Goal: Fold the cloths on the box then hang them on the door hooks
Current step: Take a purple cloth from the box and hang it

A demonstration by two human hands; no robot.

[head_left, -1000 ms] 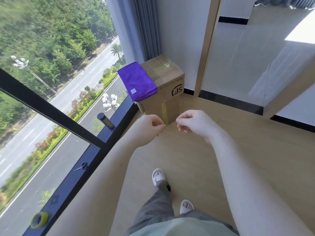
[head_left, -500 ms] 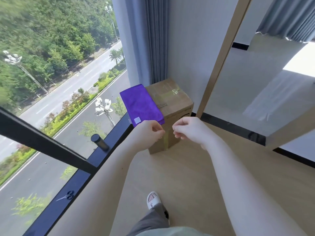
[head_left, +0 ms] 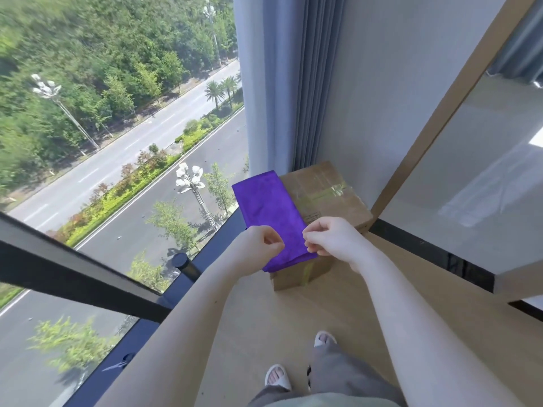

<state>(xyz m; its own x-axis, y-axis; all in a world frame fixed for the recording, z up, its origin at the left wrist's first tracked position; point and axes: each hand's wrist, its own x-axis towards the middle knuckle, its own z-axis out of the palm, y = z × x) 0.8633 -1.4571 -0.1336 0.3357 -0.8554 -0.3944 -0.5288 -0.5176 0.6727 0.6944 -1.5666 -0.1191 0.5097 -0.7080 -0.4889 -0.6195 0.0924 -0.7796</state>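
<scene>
Purple and plush-looking, the folded rectangular microfibre cloth [head_left: 270, 218] lies flat on the left part of the brown cardboard box [head_left: 329, 198], its near end hanging slightly over the box's front edge. Its long axis runs away from me, leaning a little leftward toward the window glass [head_left: 117, 142]. My left hand [head_left: 260, 240] hovers at the cloth's near-left corner, fingers curled; I cannot tell whether it grips the fabric. My right hand [head_left: 332, 235] pinches the near-right edge. Grey pleated curtain [head_left: 311, 83] hangs behind the box, with a wooden door frame [head_left: 435, 113] just beside it on the right.
</scene>
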